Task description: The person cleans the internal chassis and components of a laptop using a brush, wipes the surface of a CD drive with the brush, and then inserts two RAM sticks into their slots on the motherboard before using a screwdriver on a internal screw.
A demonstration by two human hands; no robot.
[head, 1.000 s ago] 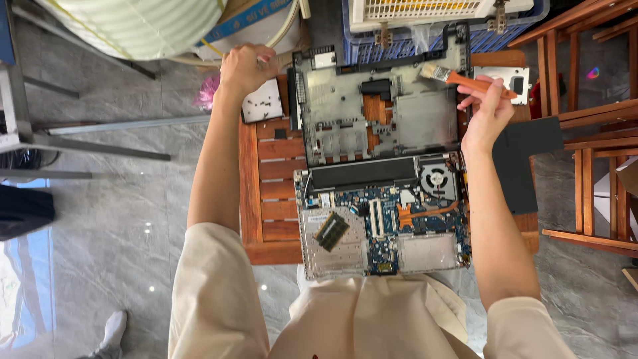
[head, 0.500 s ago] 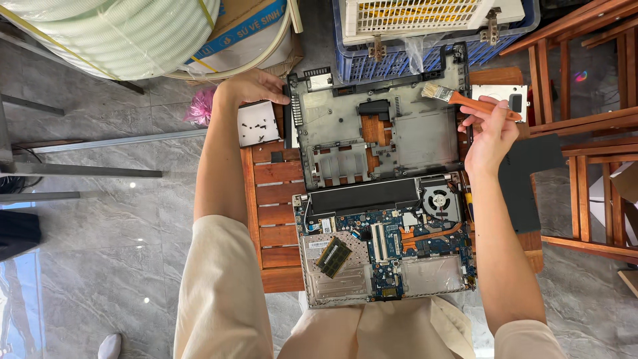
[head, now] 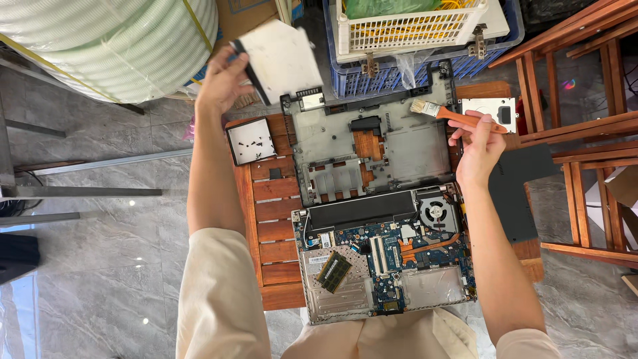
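My left hand (head: pixel 222 83) pinches the flat optical drive (head: pixel 279 60) aloft beyond the surface (head: pixel 266 219), right hand (head: pixel 475 143) clamped on the brush (head: pixel 452 116) over the laptop base cover (head: pixel 372 149) — a loose grip could drop the drive onto the screw tray (head: pixel 250 141)

I see an orange-handled brush (head: pixel 444 113); a blue circuit board (head: pixel 389 256); a white, perhaps greyish, flat drive (head: pixel 282 60); reddish-brown slatted table (head: pixel 266 226).

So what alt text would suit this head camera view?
A person's left hand lifts a flat optical drive while the right hand holds a paintbrush over an opened laptop on a slatted wooden table.
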